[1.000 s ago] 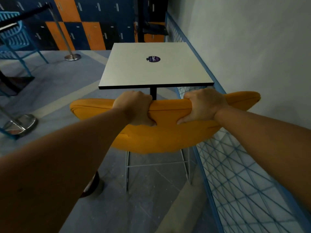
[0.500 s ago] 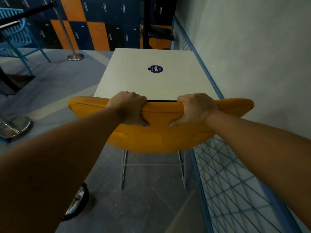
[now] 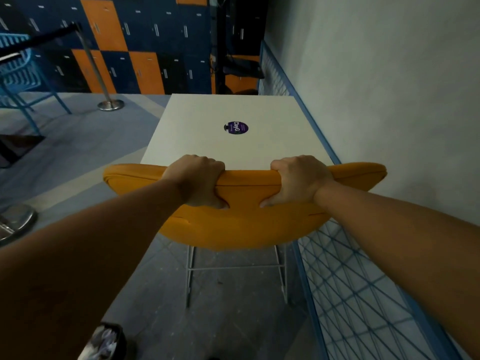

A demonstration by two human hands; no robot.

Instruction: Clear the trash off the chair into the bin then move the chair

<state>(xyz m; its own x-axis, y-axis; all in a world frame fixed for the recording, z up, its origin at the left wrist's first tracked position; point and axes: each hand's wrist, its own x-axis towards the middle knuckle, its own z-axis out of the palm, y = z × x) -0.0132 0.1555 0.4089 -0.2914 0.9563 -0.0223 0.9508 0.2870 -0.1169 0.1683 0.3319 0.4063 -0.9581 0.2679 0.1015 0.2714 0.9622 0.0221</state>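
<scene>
A yellow upholstered chair (image 3: 241, 222) on thin white metal legs stands in front of me, its back toward me and its seat hidden under the white table (image 3: 207, 141). My left hand (image 3: 198, 181) grips the top edge of the backrest left of centre. My right hand (image 3: 298, 181) grips the same edge right of centre, fingers curled over the rim. A dark bin (image 3: 104, 341) holding crumpled paper sits on the floor at the bottom left, partly behind my left arm.
A blue wire grid fence (image 3: 363, 294) runs along the grey wall on the right, close to the chair. Stanchion posts (image 3: 110, 103) with round metal bases stand at left, with a blue chair (image 3: 23, 81) behind. Blue and orange lockers line the far wall.
The chair has moved forward toward the table, its backrest now overlapping the table's near edge. The bin has come further into view at bottom left. Both hands keep their grip.
</scene>
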